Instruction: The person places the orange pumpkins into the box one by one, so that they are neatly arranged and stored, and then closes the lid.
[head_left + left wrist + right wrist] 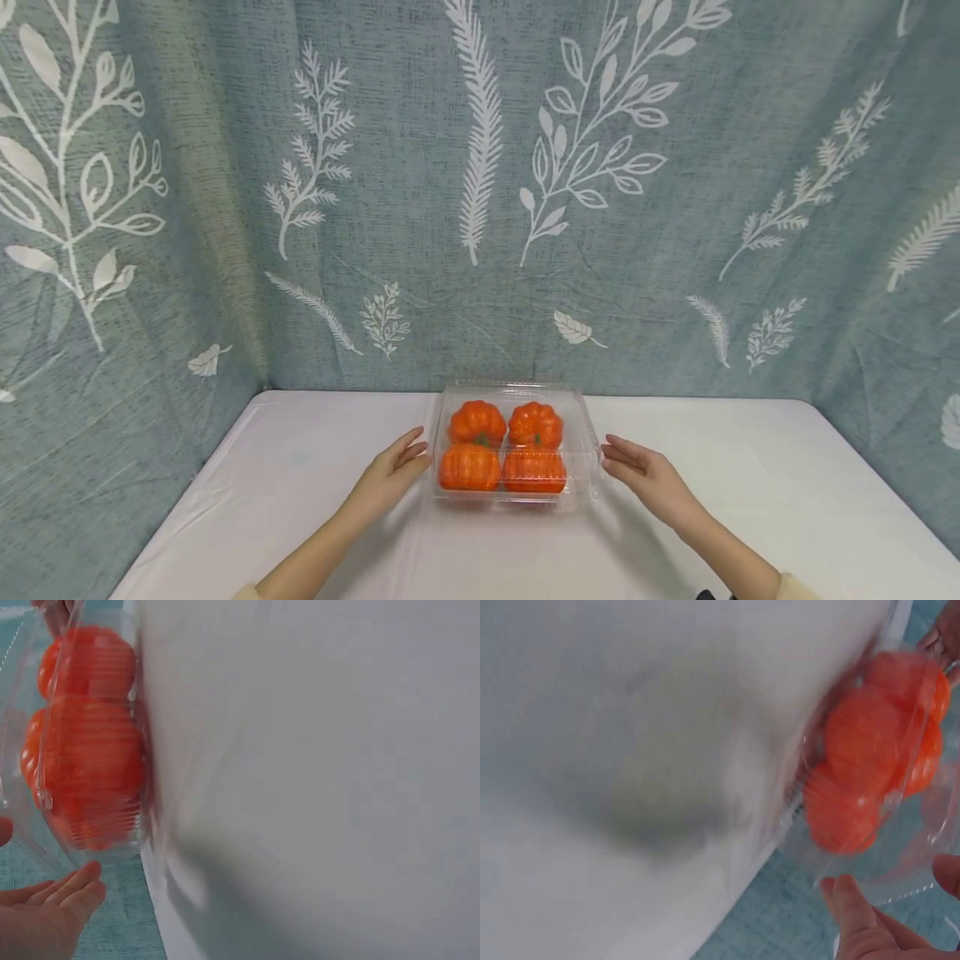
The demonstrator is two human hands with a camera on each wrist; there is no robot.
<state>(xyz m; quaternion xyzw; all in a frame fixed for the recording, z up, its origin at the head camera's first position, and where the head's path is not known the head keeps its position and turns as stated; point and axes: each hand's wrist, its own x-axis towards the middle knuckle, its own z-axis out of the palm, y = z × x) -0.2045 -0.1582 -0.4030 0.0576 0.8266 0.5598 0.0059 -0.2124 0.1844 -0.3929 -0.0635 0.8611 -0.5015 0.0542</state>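
Observation:
A clear plastic clamshell box (577,467) sits on the white table, holding several orange pumpkins (470,467) in two rows. Its clear lid is hard to make out, and I cannot tell whether it is fastened. My left hand (393,471) is at the box's left side, fingers extended toward its wall. On the opposite side, my right hand (645,479) reaches in with fingers nearly straight. In the left wrist view, the left hand's fingertips (91,874) lie very close to the box edge; contact is unclear. Neither hand grips anything.
The white-covered table (322,442) extends to both sides and in front of the box. Behind it hangs a blue-green curtain (420,208) with white leaf prints, also enclosing the sides. A small dark object (705,595) shows at the bottom edge near the right forearm.

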